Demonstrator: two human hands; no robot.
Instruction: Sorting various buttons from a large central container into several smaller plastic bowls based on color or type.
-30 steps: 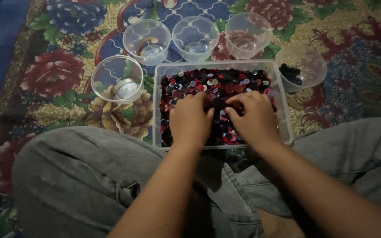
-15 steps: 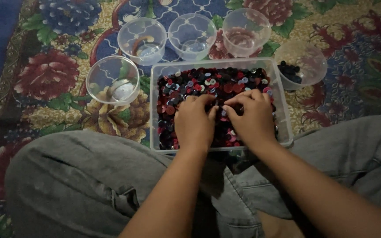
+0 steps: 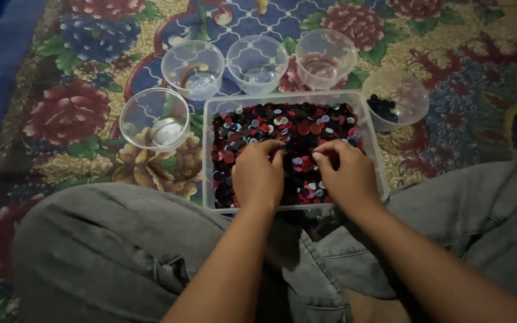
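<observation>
I see five clear cups (image 3: 193, 68) around the bin, one holding dark bits, on a floral rug (image 3: 67, 113).

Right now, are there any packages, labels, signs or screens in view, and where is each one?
No labels, signs or screens show.
Clear rectangular tub: centre, on the floral rug, full of red, dark and white buttons; both hands rest in it.
Five clear round cups: around the tub's left, far and right sides.

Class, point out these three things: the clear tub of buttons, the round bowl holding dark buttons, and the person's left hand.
tub of buttons (image 3: 373, 143), head view, right wall.
bowl holding dark buttons (image 3: 413, 96), head view, inner wall.
left hand (image 3: 258, 176), head view, back of hand.
</observation>
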